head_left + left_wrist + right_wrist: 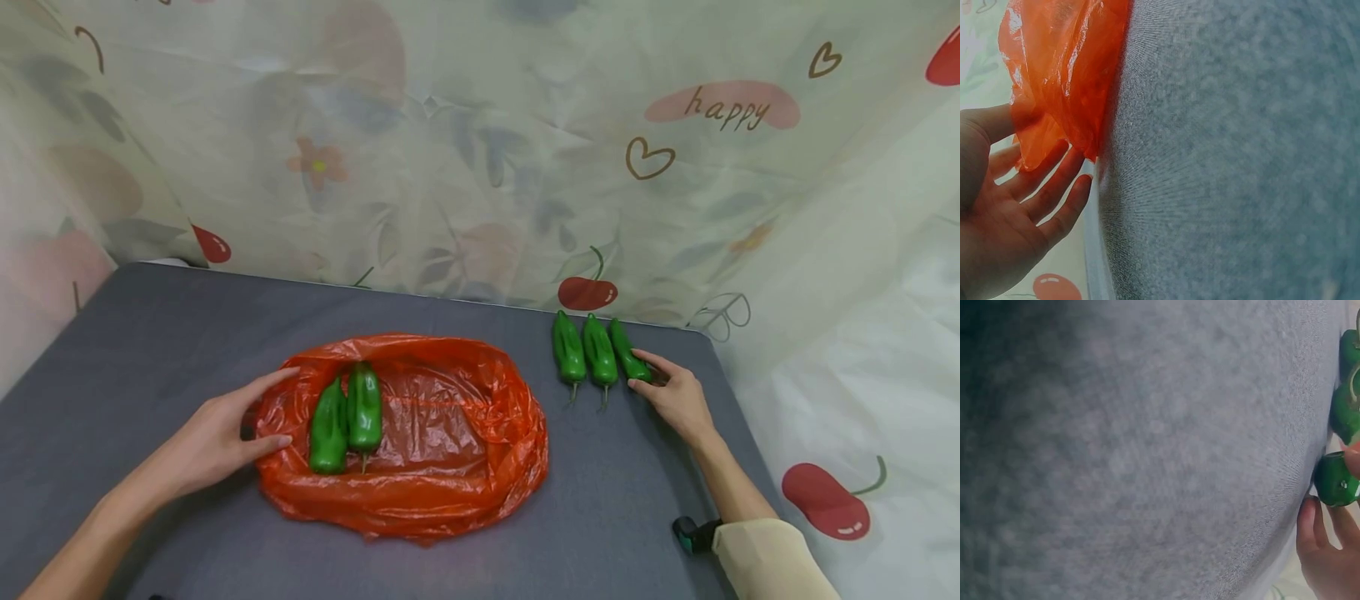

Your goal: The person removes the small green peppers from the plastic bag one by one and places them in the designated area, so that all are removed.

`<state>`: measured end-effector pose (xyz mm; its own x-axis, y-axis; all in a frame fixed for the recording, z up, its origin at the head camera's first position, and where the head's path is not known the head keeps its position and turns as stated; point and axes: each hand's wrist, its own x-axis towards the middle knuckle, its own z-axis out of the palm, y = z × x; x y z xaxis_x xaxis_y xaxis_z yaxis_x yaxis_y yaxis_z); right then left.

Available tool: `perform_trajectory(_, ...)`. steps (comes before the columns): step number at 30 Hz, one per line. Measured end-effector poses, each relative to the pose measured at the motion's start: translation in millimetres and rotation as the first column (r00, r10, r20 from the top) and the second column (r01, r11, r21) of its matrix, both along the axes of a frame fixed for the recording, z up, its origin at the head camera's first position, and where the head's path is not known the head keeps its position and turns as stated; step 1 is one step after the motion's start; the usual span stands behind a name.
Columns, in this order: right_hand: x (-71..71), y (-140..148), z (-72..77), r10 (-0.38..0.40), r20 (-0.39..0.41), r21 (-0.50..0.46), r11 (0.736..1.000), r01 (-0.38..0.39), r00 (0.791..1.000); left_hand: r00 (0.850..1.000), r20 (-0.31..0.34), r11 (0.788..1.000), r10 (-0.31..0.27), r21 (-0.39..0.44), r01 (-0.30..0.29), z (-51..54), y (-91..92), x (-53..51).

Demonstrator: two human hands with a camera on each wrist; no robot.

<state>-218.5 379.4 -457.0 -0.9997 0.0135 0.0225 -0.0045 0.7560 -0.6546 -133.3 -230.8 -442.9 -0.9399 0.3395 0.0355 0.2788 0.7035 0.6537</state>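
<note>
An open red plastic bag (442, 500) lies on the grey table with its rim spread wide. Two green peppers (365, 408) rest inside it, side by side at the left. My left hand (217, 433) holds the bag's left edge; in the left wrist view the thumb and fingertips meet the thin orange-red film (1066, 69). Right of the bag, three green peppers stand in a row near the far edge. My right hand (678, 400) grips the rightmost pepper (628, 350) at its near end, thumb on one side and fingers on the other. That pepper (1334, 481) partly shows in the right wrist view.
The other two peppers of the row, the left one (568, 348) and the middle one (600, 350), lie close beside the gripped one, stems toward me. A patterned curtain (480, 167) hangs behind the grey table (600, 517). A dark wrist strap (697, 535) sits at my right sleeve.
</note>
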Motion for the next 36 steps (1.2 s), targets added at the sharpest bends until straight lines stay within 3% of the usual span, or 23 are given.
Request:
perform_trajectory(6,-1.3,1,1.2,0.005,0.01,-0.004,1.0,-0.005,1.0,1.0,0.006,1.0,0.003,0.0,-0.003,0.3,-0.6,1.0)
perform_trajectory(14,2.7,3,-0.4,-0.006,-0.052,-0.07,0.998,0.002,0.999,1.0,0.004,1.0,0.0,0.004,0.0,0.7,-0.8,2.2)
perform_trajectory(27,22.1,7,6.2,-0.121,-0.178,-0.241,0.968,0.076,0.977,1.0,-0.007,1.0,-0.009,0.002,0.009,2.2,0.3,1.4)
perform_trajectory(36,37.2,-8,12.0,-0.088,-0.247,-0.337,0.942,0.0,0.965,1.0,0.005,1.0,-0.006,-0.013,0.006,6.0,2.7,1.2)
